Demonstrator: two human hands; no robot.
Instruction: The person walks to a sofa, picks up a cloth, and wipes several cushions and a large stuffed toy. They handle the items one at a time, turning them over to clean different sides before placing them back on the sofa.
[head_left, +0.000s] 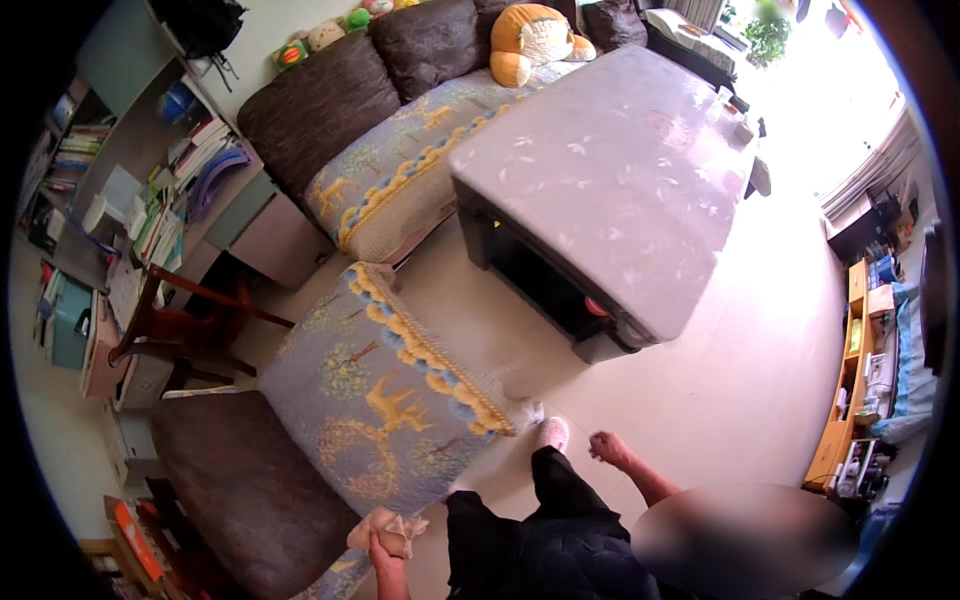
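Observation:
My left hand (384, 553) is closed around a crumpled pinkish-beige cloth (390, 529), low in the view, beside the brown back cushion (247, 487) of a sofa seat. A patterned cover with a yellow and blue scalloped trim (375, 405) lies over that seat. Over the pale floor, right of my legs, hangs my right hand (609, 448), its fingers curled; whether it holds anything small cannot be told. One pink slipper (553, 433) shows on my foot near the corner of the seat.
Ahead stands a large table with a greyish-pink cover (600, 187). Behind it is a long brown sofa (322, 112) with an orange plush toy (532, 45). A wooden chair (187, 326) and a book-filled desk (217, 202) are at left, a wooden cabinet (832, 442) at right.

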